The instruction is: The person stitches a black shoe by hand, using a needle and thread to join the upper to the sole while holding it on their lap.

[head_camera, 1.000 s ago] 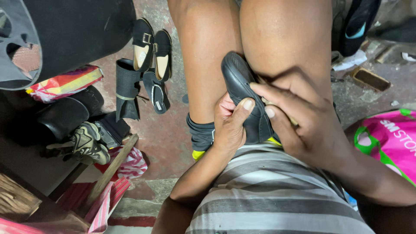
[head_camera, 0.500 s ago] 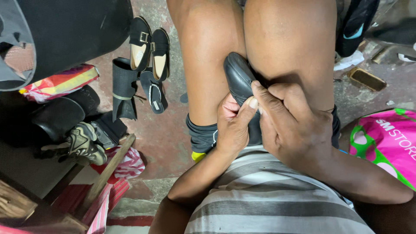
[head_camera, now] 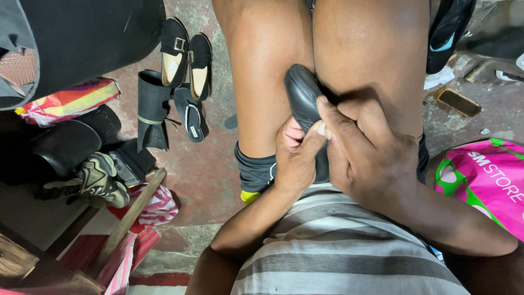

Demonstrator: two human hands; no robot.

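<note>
A black leather shoe (head_camera: 301, 97) is wedged between my knees, toe pointing away from me. My left hand (head_camera: 295, 155) grips its near left side, thumb pressed up against the leather. My right hand (head_camera: 367, 153) closes over the shoe's right side and back, covering most of it, with the fingers curled on the upper. Only the toe and a strip of the shoe between the hands show. My striped grey shirt (head_camera: 338, 251) fills the foreground below both hands.
On the reddish concrete floor (head_camera: 191, 169) to the left lie a pair of black flats (head_camera: 188, 54), black sandals (head_camera: 155, 109), a sneaker (head_camera: 98, 180) and a wooden handle (head_camera: 128, 218). A pink and green bag (head_camera: 486, 175) sits at right, a brush (head_camera: 457, 101) beyond it.
My right hand has slid forward over the shoe, covering more of it. My left thumb stays pressed on the leather. The view has shifted slightly closer.
</note>
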